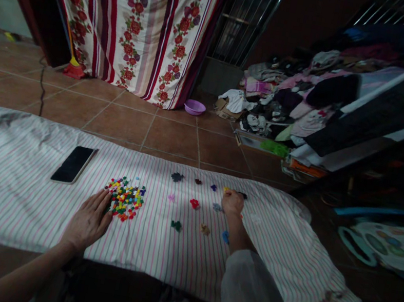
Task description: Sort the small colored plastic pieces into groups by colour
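A mixed heap of small multicoloured pieces, perhaps beads, lies on the striped cloth. My left hand rests flat at the heap's left edge, fingers stretched out and touching it. Farther right, my right hand is closed in a pinch over yellow pieces; whether one is between its fingertips is hidden. Around it lie little single-colour groups: dark grey, brown, dark blue, pink, red, grey-blue, green, tan and blue.
A phone lies left of the heap. Beyond the cloth's far edge are a tiled floor, a flowered curtain, a purple basin and a pile of clothes. A pale plastic item stands at right.
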### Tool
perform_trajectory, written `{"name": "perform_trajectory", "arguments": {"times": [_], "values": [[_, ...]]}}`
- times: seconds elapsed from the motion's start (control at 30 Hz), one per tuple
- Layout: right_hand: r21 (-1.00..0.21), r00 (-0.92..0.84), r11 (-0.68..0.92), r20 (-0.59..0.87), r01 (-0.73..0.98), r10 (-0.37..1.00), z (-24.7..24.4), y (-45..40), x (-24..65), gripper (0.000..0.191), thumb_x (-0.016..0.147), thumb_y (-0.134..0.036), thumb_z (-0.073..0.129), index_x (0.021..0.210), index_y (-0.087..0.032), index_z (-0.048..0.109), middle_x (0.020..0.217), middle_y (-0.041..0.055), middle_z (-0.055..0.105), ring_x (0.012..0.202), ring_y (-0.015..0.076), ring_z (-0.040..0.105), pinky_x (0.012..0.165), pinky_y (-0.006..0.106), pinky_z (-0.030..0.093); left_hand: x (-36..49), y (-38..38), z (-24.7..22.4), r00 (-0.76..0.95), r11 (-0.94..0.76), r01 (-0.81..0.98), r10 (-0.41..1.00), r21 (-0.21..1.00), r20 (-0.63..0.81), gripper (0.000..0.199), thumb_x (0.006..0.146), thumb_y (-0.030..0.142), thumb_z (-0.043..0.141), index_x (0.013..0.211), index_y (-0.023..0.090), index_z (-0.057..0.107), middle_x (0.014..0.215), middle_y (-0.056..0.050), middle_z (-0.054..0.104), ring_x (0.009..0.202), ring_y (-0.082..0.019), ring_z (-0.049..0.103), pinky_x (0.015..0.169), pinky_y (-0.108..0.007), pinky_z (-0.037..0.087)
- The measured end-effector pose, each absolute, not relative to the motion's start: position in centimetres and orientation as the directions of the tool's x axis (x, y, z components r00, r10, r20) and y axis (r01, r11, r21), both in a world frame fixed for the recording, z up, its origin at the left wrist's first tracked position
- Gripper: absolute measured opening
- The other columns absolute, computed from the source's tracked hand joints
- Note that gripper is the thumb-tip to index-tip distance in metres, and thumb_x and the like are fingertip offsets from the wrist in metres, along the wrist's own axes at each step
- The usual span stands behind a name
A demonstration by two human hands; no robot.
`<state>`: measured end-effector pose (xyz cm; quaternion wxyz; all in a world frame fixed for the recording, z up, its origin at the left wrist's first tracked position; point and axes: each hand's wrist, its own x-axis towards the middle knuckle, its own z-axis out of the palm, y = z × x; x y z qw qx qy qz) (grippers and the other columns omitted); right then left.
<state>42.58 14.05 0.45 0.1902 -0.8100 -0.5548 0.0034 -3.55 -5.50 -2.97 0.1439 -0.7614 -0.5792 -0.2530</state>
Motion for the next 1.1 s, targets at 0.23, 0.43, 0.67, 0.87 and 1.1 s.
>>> {"name": "perform_trajectory", "arguments": {"times": [0.23, 0.43, 0.67, 0.87, 1.1], "values": [[-0.32, 0.39, -0.318, 0.189, 0.892, 0.901, 0.4, 14.8, 42.9, 0.031, 0.083, -0.018, 0.05, 0.109, -0.008, 0.064, 0.097, 0.0165, 0.067, 0.101, 0.0268, 0.06, 0.086, 0.034, 0.045, -3.5, -5.5, -2.9, 0.201, -0.288, 0.954, 0.813, 0.078, 0.546, 0.062, 0.092, 0.036, 0.042, 0.148, 0.013, 0.029, 0.14, -0.018, 0.051, 0.134, -0.03, 0.045, 0.105, -0.048, 0.045], [-0.279, 0.338, -0.293, 0.127, 0.914, 0.932, 0.8, 15.4, 43.6, 0.042, 0.081, -0.015, 0.051, 0.121, -0.013, 0.063, 0.103, 0.0136, 0.068, 0.104, 0.0242, 0.06, 0.09, 0.03, 0.044, -3.5, -5.5, -2.9, 0.211, -0.289, 0.956, 0.803, 0.054, 0.557, 0.062, 0.092, 0.035, 0.043, 0.148, 0.012, 0.029, 0.139, -0.019, 0.053, 0.132, -0.03, 0.047, 0.105, -0.048, 0.045], [-0.274, 0.283, -0.241, 0.127, 0.931, 0.951, 1.1, 15.3, 43.5, 0.037, 0.079, -0.014, 0.052, 0.111, -0.017, 0.07, 0.097, 0.0099, 0.069, 0.098, 0.0208, 0.062, 0.088, 0.026, 0.044, -3.5, -5.5, -3.0, 0.199, -0.283, 0.957, 0.802, 0.065, 0.563, 0.061, 0.093, 0.036, 0.041, 0.148, 0.014, 0.029, 0.139, -0.018, 0.053, 0.131, -0.03, 0.048, 0.103, -0.048, 0.046], [-0.29, 0.277, -0.231, 0.129, 0.929, 0.952, 1.3, 15.3, 43.4, 0.037, 0.078, -0.013, 0.052, 0.11, -0.018, 0.071, 0.095, 0.009, 0.07, 0.096, 0.0209, 0.062, 0.087, 0.027, 0.045, -3.5, -5.4, -2.9, 0.22, -0.298, 0.954, 0.793, 0.047, 0.569, 0.062, 0.092, 0.036, 0.042, 0.148, 0.012, 0.028, 0.139, -0.018, 0.053, 0.132, -0.03, 0.047, 0.103, -0.047, 0.047], [-0.266, 0.304, -0.276, 0.071, 0.924, 0.95, 1.1, 15.4, 43.3, 0.043, 0.082, -0.015, 0.051, 0.123, -0.014, 0.065, 0.107, 0.012, 0.069, 0.1, 0.0213, 0.062, 0.089, 0.025, 0.044, -3.5, -5.5, -2.8, 0.2, -0.281, 0.957, 0.809, 0.065, 0.553, 0.059, 0.093, 0.036, 0.042, 0.146, 0.011, 0.032, 0.14, -0.019, 0.051, 0.134, -0.03, 0.045, 0.105, -0.047, 0.045]]}}
